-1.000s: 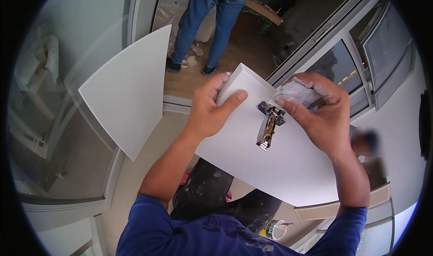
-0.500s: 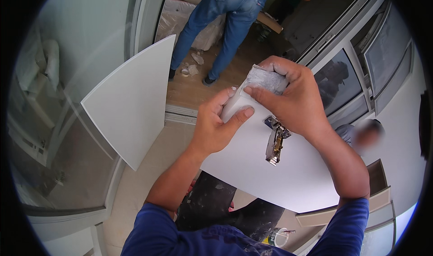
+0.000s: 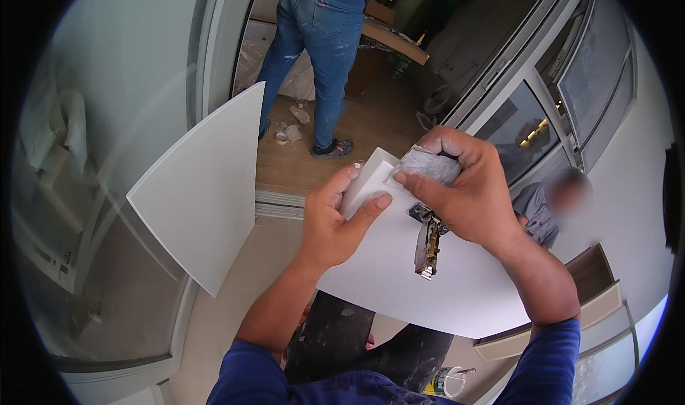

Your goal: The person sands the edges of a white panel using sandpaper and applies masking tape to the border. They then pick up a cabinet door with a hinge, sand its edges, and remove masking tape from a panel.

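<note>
A white cabinet door [image 3: 457, 284] with a curved edge lies across my lap area. My left hand [image 3: 335, 219] grips its far corner, thumb on the face and fingers along the edge. In my right hand [image 3: 471, 191] a folded grey sandpaper piece [image 3: 433, 168], whitish with dust, is pinched between thumb and fingers beside that corner. Below the right hand a metal hinge [image 3: 428, 244] sticks out from the door's face. White dust coats my fingertips.
Another white panel [image 3: 207, 191] leans at the left by the sliding door track [image 3: 278, 202]. One person in jeans [image 3: 325, 55] stands beyond it; another person [image 3: 539, 209] is at the right. A white bucket [image 3: 448, 381] stands near my legs, beside a drawer [image 3: 592, 309].
The sandpaper and my right hand have shifted right, baring the door's corner and edge. The door sits slightly lower in view. The person in jeans has straightened and turned.
</note>
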The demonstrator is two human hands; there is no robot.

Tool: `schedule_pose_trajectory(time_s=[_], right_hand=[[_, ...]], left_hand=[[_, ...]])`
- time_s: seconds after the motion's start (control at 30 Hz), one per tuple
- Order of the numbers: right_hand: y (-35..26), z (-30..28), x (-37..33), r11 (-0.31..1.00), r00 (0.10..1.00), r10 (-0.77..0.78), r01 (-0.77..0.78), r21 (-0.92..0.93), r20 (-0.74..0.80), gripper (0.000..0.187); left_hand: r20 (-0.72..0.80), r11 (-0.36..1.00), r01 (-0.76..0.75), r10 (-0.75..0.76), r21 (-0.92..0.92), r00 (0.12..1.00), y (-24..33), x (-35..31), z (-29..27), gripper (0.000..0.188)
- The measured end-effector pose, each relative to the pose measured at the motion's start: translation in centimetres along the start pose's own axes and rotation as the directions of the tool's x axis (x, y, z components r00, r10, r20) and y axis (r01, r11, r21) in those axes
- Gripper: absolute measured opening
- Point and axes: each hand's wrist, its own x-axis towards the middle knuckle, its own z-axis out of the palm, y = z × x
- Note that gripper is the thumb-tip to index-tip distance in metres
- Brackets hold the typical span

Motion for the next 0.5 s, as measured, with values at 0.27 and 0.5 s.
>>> schedule_pose_trajectory(time_s=[0.27, 0.5], right_hand=[[-0.7, -0.3, 0.0, 0.999, 0.999, 0.04, -0.039, -0.034, 0.023, 0.017], [-0.4, 0.4, 1.0, 0.997, 0.999, -0.031, 0.03, -0.066, -0.009, 0.019]], left_hand=[[0.022, 0.996, 0.013, -0.012, -0.084, 1.0, 0.9, -0.2, 0.2, 0.038], [0.026, 0.997, 0.036, -0.034, -0.073, 0.999, 0.8, -0.2, 0.4, 0.038]])
